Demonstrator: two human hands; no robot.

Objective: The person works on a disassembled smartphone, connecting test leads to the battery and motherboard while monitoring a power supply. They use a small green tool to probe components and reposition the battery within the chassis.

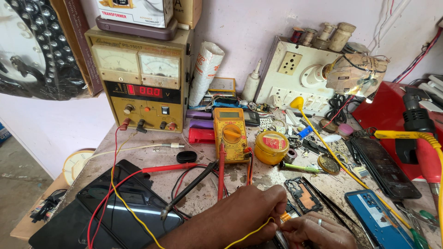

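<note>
Cluttered from edge to edge, a worn grey workbench (152,159) stands against a pale lilac wall (258,23). At the bottom edge of the view, the person's two hands meet over a small part. The left hand (251,207) is curled, its fingertips pinched down on a little orange piece (286,216), with a thin yellow wire (251,232) running beneath the wrist. The right hand (318,230), a ring on one finger, is closed around a thin metal tool (281,240) whose tip sits just beside the orange piece; what exactly the tool is cannot be told, as the frame cuts it off. Just beyond the fingers lies a black phone frame (303,193), and next to it a pair of black tweezers (330,203). A blue phone back (376,216) lies to the right of these, near the bench edge.

Further back, a yellow multimeter (230,133) lies flat, its red probe (221,168) and black probe (191,186) stretched toward the hands. A round yellow tin (271,147) sits just right of the meter. A beige power supply (138,78) with two dials and a red number display stands at the back left, red and yellow leads trailing from it across a dark tablet (124,207). A white socket board (295,74) leans against the wall, and a dark phone (385,168) lies face up beside a red tray (387,110).
</note>
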